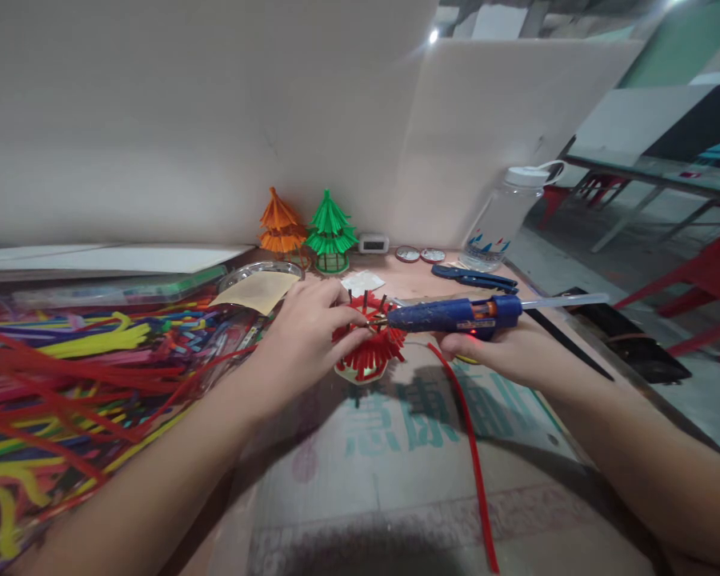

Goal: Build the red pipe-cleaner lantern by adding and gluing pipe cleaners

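Observation:
My right hand [498, 352] grips a blue glue gun [450, 317], with a clear glue stick [570, 301] poking out of its back end. The gun points left, its metal nozzle close to the fingertips of my left hand [321, 328]. Those fingers are pinched together over a red pipe-cleaner craft [369, 348]; whatever small piece they hold is too small to make out. The craft has a fringe of red strips, dark upright stubs on top and a pale base. From beside it, a loose red pipe cleaner [473, 448] runs toward me.
A heap of coloured pipe cleaners [66, 376] covers the left. Behind stand an orange pagoda model [279, 220], a green pagoda model [330, 228] and a small digital display [374, 243]. Blue-handled pliers [474, 278] and a clear water bottle [498, 216] are at back right.

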Tool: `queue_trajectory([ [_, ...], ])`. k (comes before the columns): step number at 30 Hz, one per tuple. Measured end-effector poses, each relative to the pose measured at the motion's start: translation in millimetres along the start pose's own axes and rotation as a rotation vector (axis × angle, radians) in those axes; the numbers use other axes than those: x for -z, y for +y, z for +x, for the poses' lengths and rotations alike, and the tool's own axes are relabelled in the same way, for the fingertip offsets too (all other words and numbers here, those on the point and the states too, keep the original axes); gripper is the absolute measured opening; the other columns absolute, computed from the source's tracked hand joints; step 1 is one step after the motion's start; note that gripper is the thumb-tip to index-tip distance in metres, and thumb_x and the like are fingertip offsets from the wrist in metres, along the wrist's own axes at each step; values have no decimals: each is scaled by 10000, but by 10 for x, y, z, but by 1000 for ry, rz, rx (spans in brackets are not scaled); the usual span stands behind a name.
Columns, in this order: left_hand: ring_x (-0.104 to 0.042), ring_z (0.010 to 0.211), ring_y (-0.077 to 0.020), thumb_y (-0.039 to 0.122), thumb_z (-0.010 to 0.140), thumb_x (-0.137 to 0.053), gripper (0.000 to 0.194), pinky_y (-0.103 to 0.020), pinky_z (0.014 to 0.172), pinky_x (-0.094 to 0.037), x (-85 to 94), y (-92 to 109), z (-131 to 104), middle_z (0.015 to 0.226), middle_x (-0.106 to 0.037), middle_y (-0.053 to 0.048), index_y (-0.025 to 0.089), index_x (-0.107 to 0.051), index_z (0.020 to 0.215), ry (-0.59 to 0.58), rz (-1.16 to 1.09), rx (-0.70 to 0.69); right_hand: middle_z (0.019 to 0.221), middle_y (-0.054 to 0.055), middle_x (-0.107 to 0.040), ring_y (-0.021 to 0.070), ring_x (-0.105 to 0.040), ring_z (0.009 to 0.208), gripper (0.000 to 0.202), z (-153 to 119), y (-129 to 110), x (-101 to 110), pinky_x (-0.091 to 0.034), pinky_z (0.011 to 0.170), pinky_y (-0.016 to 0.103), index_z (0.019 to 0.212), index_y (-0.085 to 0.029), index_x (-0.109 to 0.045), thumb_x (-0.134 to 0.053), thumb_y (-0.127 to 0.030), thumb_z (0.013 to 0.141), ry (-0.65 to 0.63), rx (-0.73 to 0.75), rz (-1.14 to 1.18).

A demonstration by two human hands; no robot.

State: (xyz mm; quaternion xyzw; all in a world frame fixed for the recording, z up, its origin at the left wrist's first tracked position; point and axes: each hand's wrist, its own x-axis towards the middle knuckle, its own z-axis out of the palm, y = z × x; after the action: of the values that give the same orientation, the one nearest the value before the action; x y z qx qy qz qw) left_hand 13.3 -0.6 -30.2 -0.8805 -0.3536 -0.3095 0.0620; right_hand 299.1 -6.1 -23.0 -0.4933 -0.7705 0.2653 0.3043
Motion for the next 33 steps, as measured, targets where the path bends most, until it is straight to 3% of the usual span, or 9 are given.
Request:
queue_trajectory([
  [6,-558,849,-219,337,961,-642,226,-359,753,-395,8,6,5,875,-604,-65,177,-774,873,-2,-36,1,780,42,-764,279,-717,850,385,-9,7,-6,-593,819,416,747,-249,-749,-683,-626,791,19,-88,-78],
  [11,-550,850,-219,326,958,-647,215,-357,745,-390,16,8,5,879,-598,-64,173,-768,869,-8,-38,4,900,43,-774,292,-719,905,376,14,17,-27,-591,855,445,917,-258,-778,-692,-602,792,-11,-69,-50],
  [16,-554,863,-221,336,961,-644,217,-364,760,-398,11,1,2,883,-602,-66,181,-776,884,-12,-40,8,1112,47,-768,338,-693,1083,461,28,-5,-49,-524,1024,537,1010,-300,-784,-717,-662,733,39,-51,-22],
  [33,-556,860,-222,355,966,-635,224,-367,751,-384,-1,1,0,872,-597,-56,200,-781,896,-8,-21,5,1147,27,-776,332,-706,1122,500,21,-59,-66,-523,1073,518,1105,-316,-778,-737,-646,731,54,-6,-1],
])
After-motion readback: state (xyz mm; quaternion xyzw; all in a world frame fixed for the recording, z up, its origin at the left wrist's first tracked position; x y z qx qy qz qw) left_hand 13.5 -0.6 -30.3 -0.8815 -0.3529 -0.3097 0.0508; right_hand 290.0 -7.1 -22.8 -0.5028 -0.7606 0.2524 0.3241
